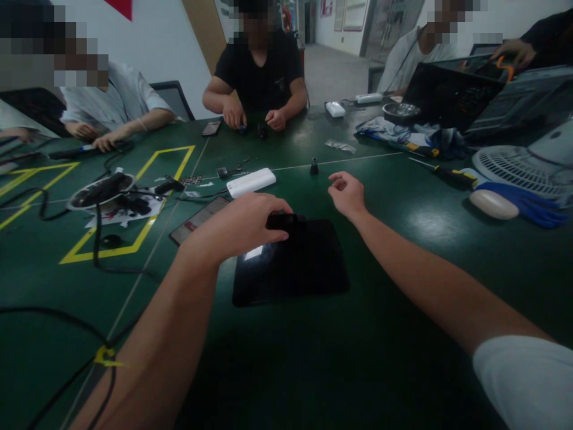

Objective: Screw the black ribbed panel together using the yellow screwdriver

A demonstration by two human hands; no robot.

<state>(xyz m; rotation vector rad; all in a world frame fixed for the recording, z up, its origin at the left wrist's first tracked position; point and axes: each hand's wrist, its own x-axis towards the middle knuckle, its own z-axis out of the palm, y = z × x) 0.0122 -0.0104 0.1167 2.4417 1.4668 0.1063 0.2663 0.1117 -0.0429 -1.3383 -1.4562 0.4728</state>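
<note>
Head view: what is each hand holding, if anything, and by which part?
The left hand holds a small black object near its left end, between thumb and fingers; the right hand holds nothing visible.

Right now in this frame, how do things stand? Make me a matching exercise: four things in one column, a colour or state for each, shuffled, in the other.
Things
1. wearer's left hand
2. wearer's right hand
3. flat panel
4. long bar

Colours and states
A. white
B. fingers curled, near the black cone
C. glossy black
D. holding a small black part

Pairs: 1-D, 2-B, 3-C, 4-A
</note>
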